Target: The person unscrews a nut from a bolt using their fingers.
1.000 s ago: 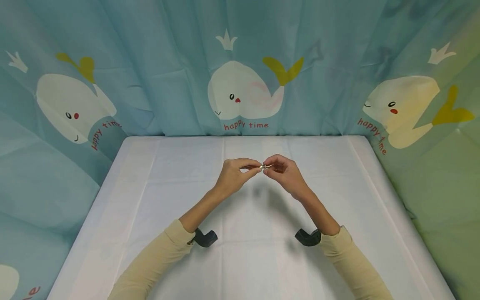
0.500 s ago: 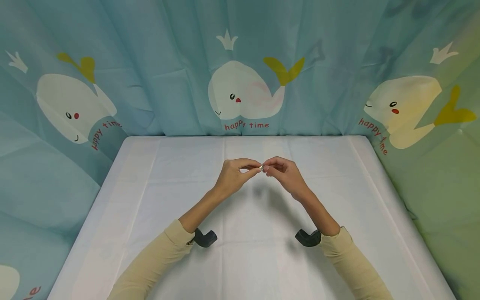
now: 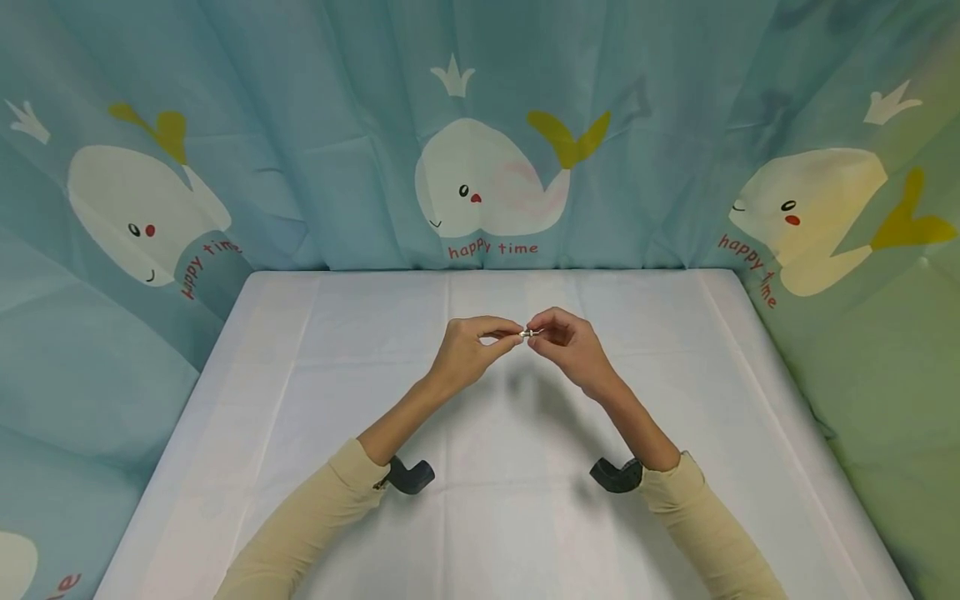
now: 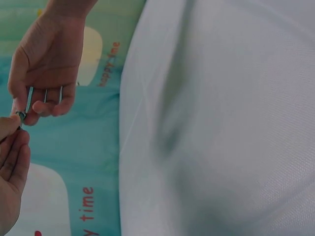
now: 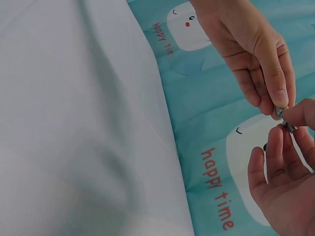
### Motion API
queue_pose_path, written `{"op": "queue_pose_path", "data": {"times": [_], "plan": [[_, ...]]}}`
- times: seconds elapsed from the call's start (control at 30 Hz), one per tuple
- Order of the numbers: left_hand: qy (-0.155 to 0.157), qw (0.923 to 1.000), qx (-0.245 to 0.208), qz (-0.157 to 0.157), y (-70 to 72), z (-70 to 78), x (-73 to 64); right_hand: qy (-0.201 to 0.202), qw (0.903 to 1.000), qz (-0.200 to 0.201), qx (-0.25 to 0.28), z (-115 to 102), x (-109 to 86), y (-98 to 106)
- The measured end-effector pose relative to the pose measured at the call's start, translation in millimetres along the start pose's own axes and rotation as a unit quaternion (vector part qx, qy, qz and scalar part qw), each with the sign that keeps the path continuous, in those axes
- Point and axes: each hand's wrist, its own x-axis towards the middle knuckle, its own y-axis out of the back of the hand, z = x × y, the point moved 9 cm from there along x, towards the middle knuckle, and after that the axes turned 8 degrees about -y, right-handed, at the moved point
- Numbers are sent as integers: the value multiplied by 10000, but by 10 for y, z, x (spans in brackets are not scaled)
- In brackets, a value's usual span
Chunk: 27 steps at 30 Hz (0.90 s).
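A small silvery metal bolt (image 3: 528, 333) with a collar-like wider part spans the gap between the two hands, above the far half of the table. My left hand (image 3: 467, 353) pinches one end between thumb and fingertips. At the other end, my right hand (image 3: 573, 350) has its thumb and index finger round the bolt. In the right wrist view the bolt (image 5: 288, 127) looks ridged, and the right thumb (image 5: 301, 113) lies against it. Fingertips partly cover the bolt (image 4: 21, 116) in the left wrist view too. Its exact shape is too small to tell.
A white-covered table (image 3: 360, 417) lies below the hands, which cast shadows on it. Blue-green curtain (image 3: 337, 208) with whale prints stands behind and along both sides. Dark curved mounts stick out at the left cuff (image 3: 412, 477) and right cuff (image 3: 617, 476).
Half a second ago my right fingertips sat closer over the bolt and covered more of it. Now the index finger has lifted slightly, and more metal shows. My left hand stays in place.
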Motion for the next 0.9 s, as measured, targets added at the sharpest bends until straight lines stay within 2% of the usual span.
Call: {"op": "queue_pose_path", "data": {"times": [0.23,0.47,0.7,0.9], "plan": [[21,10000,20,-33,-11,9,-2,-150,9996,-215,143,31,-12,-17],[-71,10000,-21,-42,-21,23,7,-162,9998,95,-117,17,-16,33],[-28,10000,-46,-47,-20,23,2,8,10000,58,0,-8,-19,31],[-41,9999,-88,-28,-19,33,-2,-13,9999,6,112,-15,-25,19]]}}
